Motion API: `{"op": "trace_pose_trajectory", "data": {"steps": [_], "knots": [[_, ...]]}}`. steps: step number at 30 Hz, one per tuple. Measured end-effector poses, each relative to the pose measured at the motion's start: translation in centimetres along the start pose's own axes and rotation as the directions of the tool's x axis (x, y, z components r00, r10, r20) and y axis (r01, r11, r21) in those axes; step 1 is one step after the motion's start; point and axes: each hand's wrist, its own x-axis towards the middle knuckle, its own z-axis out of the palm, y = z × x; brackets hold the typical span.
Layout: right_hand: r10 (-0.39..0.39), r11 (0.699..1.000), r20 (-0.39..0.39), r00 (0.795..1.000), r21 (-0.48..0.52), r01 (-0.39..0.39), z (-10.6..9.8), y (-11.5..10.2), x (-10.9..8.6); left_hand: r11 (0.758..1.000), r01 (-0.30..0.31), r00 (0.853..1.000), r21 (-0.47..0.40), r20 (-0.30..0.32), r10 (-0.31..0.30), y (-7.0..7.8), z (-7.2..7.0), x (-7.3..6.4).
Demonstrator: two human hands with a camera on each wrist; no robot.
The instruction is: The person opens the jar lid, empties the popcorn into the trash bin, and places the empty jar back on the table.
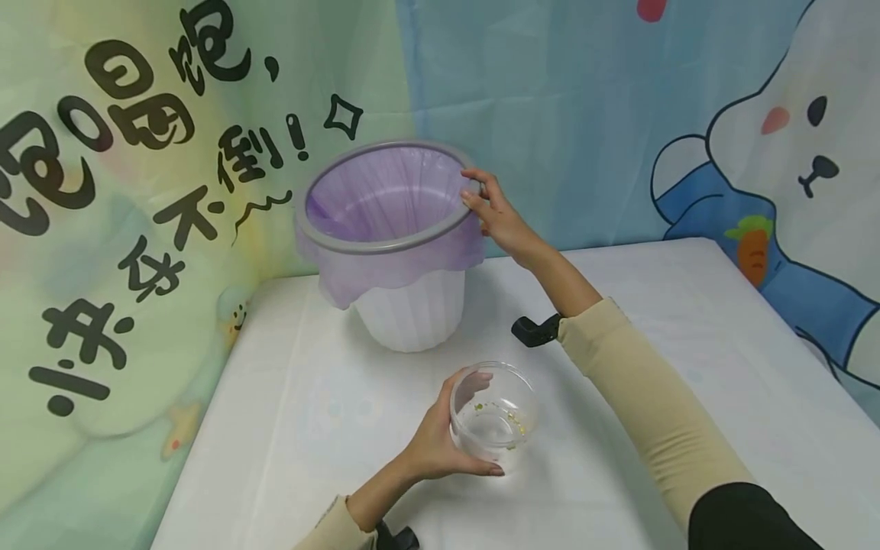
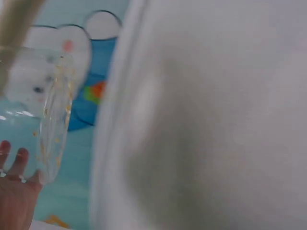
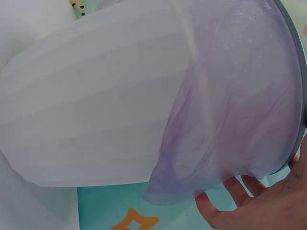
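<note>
In the head view, a trash bin (image 1: 412, 317) with white ribbed walls stands on the table, lined with a purple plastic bag (image 1: 399, 269) under its grey rim. My right hand (image 1: 505, 221) holds this rim at its right side. The right wrist view shows several of those fingers (image 3: 207, 211) against the hanging purple bag. Lower down, my left hand (image 1: 440, 443) grips a clear round plastic container (image 1: 467, 441), thumb at the near side and fingers around the far side. Small yellow-green bits cling inside the container, which is also seen in the left wrist view.
A white-covered table (image 1: 275, 428) lies beneath. Behind it hang a printed green cloth (image 1: 137, 305) with black writing and a blue cloth (image 1: 550, 114) with a cartoon bear. Black wrist mounts (image 1: 536, 331) stick out at both sleeves.
</note>
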Motion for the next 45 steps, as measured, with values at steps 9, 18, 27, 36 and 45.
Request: {"op": "trace_pose_trajectory", "data": {"steps": [9,18,27,36,45], "knots": [[0.001,1.0,-0.015,1.0,0.005,-0.001,-0.4,0.0,0.0,0.998,0.002,1.0,0.066,0.025,-0.004,-6.1,1.1,-1.9],[0.006,1.0,-0.016,1.0,0.023,-0.006,-0.5,0.1,-0.1,0.994,0.006,0.999,0.111,0.041,-0.01,-3.9,0.7,-1.8],[0.0,1.0,-0.009,1.0,0.031,0.0,-0.2,-0.1,-0.4,0.995,-0.023,0.999,0.093,0.044,0.019,-3.4,0.8,-2.1],[0.008,0.999,-0.005,1.0,0.04,-0.008,-0.1,-0.6,-0.6,0.996,-0.047,0.998,0.073,0.05,0.043,-3.7,0.8,-2.2],[0.002,1.0,-0.039,0.999,-0.011,-0.002,0.0,0.2,0.0,0.991,0.121,0.988,0.064,0.09,-0.126,-4.8,0.7,-2.9]]}}
